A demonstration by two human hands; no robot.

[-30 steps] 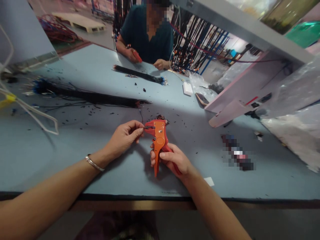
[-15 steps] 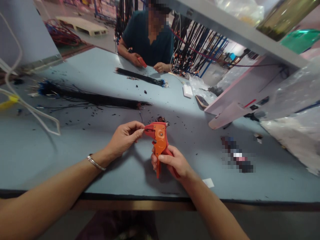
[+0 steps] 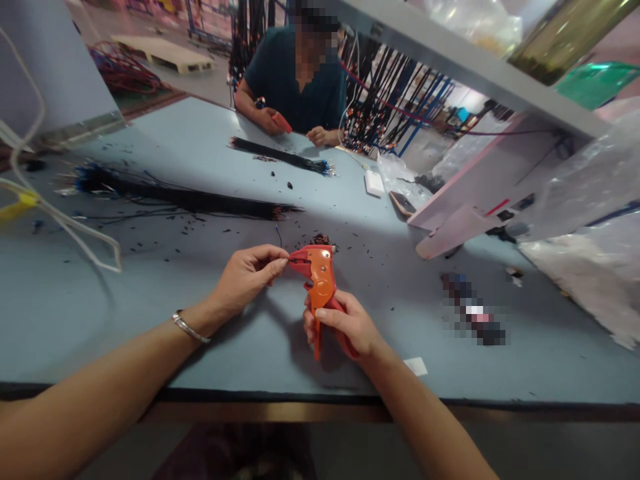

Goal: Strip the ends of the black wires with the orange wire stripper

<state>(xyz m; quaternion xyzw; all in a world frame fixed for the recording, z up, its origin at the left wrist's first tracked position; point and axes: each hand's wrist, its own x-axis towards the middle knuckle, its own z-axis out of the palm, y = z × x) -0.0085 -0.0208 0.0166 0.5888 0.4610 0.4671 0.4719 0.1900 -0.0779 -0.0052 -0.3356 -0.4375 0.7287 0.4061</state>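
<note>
One pistol-shaped orange-and-red wire stripper (image 3: 323, 285) fills my curled right hand (image 3: 345, 325); my left hand (image 3: 251, 275) pinches a thin black wire (image 3: 279, 235). The crumpled clear plastic bag's (image 3: 473, 25) contents I can't discern.

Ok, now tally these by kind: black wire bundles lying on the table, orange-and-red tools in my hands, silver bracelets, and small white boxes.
Black wire bundles: 2
Orange-and-red tools, in your right hand: 1
Silver bracelets: 1
Small white boxes: 1
Total: 5
</note>
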